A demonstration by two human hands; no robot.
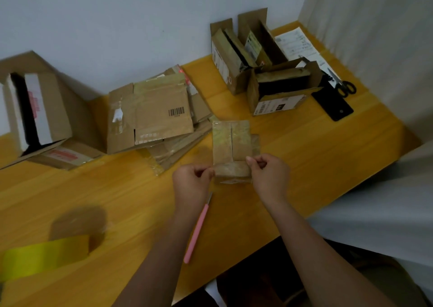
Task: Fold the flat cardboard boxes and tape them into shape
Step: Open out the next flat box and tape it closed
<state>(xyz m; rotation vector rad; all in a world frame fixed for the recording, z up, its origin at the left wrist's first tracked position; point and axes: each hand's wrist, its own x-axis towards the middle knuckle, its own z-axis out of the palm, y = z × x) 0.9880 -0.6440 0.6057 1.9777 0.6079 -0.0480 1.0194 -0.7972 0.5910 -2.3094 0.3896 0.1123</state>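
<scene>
1. Step in hand, as I judge it: forming one small cardboard box at the centre of the frame on the yellow counter. Its top flaps meet along a seam under glossy tape.
2. The left hand pinches the box's near left corner, fingers curled; the right hand pinches the near right edge likewise (both grasping the box, neither released).
3. Flat boxes wait in a pile at centre left; folded ones stand at upper right.
4. Next move probably calls for pressing the near end flap flat and taping it; the tape roll sits lower left, well apart, and a pink cutter lies between the forearms.
</scene>
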